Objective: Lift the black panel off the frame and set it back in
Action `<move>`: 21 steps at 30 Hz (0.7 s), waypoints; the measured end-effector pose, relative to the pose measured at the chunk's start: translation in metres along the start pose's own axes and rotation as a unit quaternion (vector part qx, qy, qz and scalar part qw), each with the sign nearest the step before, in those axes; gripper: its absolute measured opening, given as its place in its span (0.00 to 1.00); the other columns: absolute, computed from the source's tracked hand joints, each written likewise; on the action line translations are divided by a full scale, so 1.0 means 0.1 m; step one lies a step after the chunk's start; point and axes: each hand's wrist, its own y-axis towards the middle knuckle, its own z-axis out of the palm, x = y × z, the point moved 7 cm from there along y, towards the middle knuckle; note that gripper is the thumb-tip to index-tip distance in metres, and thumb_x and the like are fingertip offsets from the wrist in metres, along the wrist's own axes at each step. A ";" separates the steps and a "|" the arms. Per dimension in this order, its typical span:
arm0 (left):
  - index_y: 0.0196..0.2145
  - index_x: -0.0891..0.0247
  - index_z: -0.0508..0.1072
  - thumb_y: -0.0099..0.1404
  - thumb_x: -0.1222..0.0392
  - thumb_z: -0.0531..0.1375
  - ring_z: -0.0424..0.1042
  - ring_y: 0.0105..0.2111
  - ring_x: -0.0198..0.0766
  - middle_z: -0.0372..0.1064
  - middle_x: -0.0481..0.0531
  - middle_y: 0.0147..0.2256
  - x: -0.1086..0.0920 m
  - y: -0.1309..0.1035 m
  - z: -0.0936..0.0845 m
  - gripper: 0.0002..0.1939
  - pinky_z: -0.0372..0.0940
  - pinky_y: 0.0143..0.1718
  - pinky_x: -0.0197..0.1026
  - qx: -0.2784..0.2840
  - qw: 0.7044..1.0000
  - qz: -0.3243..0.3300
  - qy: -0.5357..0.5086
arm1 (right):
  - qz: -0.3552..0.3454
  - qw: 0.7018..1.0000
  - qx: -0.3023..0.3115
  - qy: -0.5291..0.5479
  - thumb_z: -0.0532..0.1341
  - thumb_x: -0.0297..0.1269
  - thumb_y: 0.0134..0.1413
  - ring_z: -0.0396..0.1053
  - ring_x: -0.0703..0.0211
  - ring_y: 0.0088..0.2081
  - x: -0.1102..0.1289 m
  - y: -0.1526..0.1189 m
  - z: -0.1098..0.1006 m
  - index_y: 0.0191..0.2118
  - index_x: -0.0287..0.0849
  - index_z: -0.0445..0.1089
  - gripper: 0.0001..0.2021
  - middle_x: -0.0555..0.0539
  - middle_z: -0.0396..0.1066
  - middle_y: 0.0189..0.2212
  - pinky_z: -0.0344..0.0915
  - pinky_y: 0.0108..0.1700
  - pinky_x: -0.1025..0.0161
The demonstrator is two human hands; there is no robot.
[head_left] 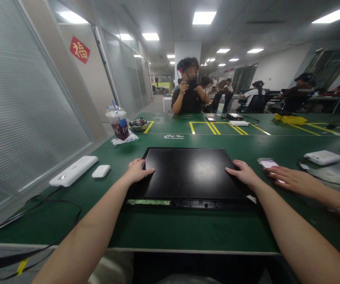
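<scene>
A flat black display panel [184,173] lies in front of me, its dark glossy face up and reflecting the ceiling light. Along its near edge runs an exposed green circuit board strip [149,202] and a dark frame. My left hand [137,171] grips the panel's left side, thumb on the face and fingers around the edge. On the opposite side, my right hand [243,172] holds the right edge the same way. The fingers under both edges are partly hidden. A small white tab [251,199] shows by the panel's near right corner.
On the green table [187,232], a white power bank [73,170], white case [101,170] and drink cup [118,124] stand left. At right, another person's hand [297,180] touches a phone [267,163]. Small white pieces [174,136] lie beyond the panel. A person [189,90] sits opposite.
</scene>
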 end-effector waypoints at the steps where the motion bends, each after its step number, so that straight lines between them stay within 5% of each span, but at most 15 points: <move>1: 0.54 0.65 0.72 0.54 0.39 0.60 0.56 0.64 0.60 0.62 0.66 0.61 0.00 0.00 0.00 0.36 0.49 0.63 0.50 0.000 1.000 0.000 0.002 | -0.006 0.999 0.002 -0.031 0.65 0.46 0.51 0.71 0.44 0.54 0.01 0.01 0.00 0.47 0.56 0.79 0.16 0.55 0.77 0.49 0.65 0.60 0.50; 7: 0.53 0.65 0.72 0.55 0.40 0.60 0.57 0.63 0.61 0.62 0.67 0.62 -0.03 -0.01 -0.01 0.34 0.49 0.63 0.51 -0.003 1.000 0.009 -0.007 | -0.007 0.995 0.014 -0.094 0.61 0.49 0.54 0.72 0.46 0.51 0.11 0.09 -0.01 0.46 0.57 0.79 0.15 0.55 0.76 0.49 0.68 0.55 0.51; 13: 0.57 0.68 0.69 0.57 0.41 0.60 0.55 0.65 0.62 0.59 0.69 0.64 -0.05 -0.04 -0.01 0.36 0.48 0.64 0.51 0.005 1.000 -0.002 0.000 | -0.012 0.997 0.027 -0.075 0.67 0.48 0.48 0.66 0.42 0.58 0.29 0.14 0.01 0.44 0.56 0.79 0.15 0.55 0.76 0.49 0.59 0.64 0.50; 18: 0.65 0.69 0.60 0.58 0.42 0.60 0.54 0.65 0.61 0.57 0.70 0.64 -0.07 -0.07 -0.03 0.44 0.48 0.64 0.51 0.002 1.000 -0.003 0.000 | -0.008 0.995 0.021 -0.092 0.66 0.48 0.48 0.69 0.42 0.54 0.15 0.04 -0.06 0.39 0.58 0.80 0.11 0.55 0.77 0.44 0.56 0.64 0.49; 21: 0.63 0.69 0.64 0.59 0.42 0.59 0.54 0.65 0.60 0.57 0.70 0.64 -0.08 -0.07 -0.02 0.41 0.47 0.64 0.51 0.011 1.000 0.004 0.009 | 0.007 0.996 0.009 -0.094 0.65 0.50 0.48 0.68 0.40 0.54 0.01 -0.01 -0.12 0.39 0.59 0.79 0.11 0.54 0.77 0.42 0.58 0.63 0.47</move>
